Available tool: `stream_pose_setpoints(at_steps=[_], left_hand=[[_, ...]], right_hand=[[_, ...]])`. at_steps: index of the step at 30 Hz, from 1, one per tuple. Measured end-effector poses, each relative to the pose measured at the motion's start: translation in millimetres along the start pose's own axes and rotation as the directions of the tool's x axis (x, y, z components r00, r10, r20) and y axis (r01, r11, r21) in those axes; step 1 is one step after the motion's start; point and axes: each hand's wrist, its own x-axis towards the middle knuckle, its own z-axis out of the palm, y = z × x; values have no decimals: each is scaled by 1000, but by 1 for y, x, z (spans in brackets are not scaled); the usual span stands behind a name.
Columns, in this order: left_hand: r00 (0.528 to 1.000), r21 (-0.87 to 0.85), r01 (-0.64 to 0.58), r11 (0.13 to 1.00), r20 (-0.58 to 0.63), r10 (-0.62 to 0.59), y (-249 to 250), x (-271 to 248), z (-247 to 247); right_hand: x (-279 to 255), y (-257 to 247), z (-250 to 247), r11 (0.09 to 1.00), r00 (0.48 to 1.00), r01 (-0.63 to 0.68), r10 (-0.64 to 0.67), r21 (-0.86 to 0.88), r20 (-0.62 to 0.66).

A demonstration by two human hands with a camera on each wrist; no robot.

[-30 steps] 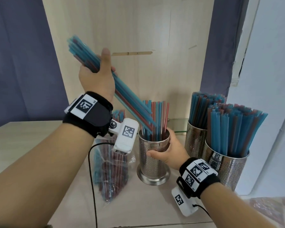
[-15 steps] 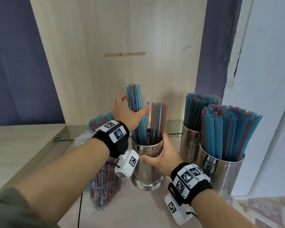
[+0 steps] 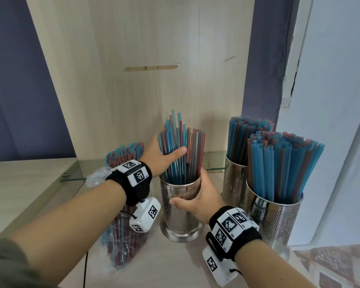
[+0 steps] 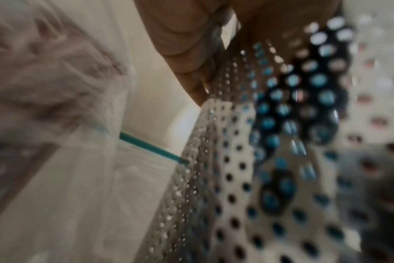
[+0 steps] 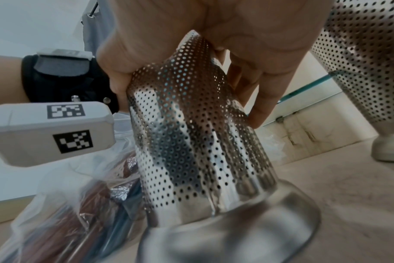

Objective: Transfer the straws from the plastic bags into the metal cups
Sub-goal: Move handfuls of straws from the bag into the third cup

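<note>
A perforated metal cup stands in the middle of the counter with blue and red straws upright in it. My left hand wraps around the left part of that straw bunch just above the rim, thumb across the front. My right hand grips the cup's wall from the right; the right wrist view shows its fingers curled round the cup. A clear plastic bag of straws lies to the left of the cup, partly under my left forearm.
Two more metal cups packed with straws stand at the right, one behind and one in front. A wooden panel rises just behind the cups. A glass shelf edge runs along the back.
My left hand came down from high at the left, tilted its straw bunch upright and lowered it into the middle cup. My right hand has kept its hold on the cup.
</note>
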Motion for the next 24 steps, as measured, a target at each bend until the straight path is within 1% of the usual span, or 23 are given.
stream_pose_setpoints(at_steps=[3,5,10,11,14,16,18,19,21,22,23,24], left_hand=[[999,19,-17,1000,-51,18,-3,5,-7],[997,38,-32,999,-65,35,-3,7,-12],[996,64,-11,998,-90,17,4,10,-14],[997,66,3,998,-82,3,5,10,-13],[999,112,32,993,11,-34,8,2,-11],[999,139,31,990,5,-32,11,-4,-15],[994,134,35,990,-112,-19,13,-9,-26],[980,149,38,988,-197,-8,12,-11,-34],[934,267,99,959,-358,3,1,-12,-54],[911,344,174,923,-411,-18,-8,-10,-66],[896,404,272,873,-437,-77,-18,-9,-77],[884,436,370,820,-437,-166,-24,-11,-86]], right_hand=[[0,0,0,1000,1000,-4,3,-14,-5],[-1,-1,0,1000,1000,-6,6,-19,-8],[-1,-1,0,1000,1000,-13,13,-15,-2],[-1,-1,0,1000,1000,-18,18,-18,-5],[0,-1,1,1000,1000,-21,21,-15,-7],[0,-2,0,1000,1000,-25,25,-16,-3],[0,-2,-1,999,999,-34,34,-21,5],[0,-2,-1,999,999,-40,40,-28,9],[-1,-3,-2,998,999,-50,51,-43,9],[-1,-4,-3,997,998,-54,55,-48,9],[-1,-4,-3,997,998,-56,57,-52,11],[-1,-4,-4,997,998,-59,60,-55,10]])
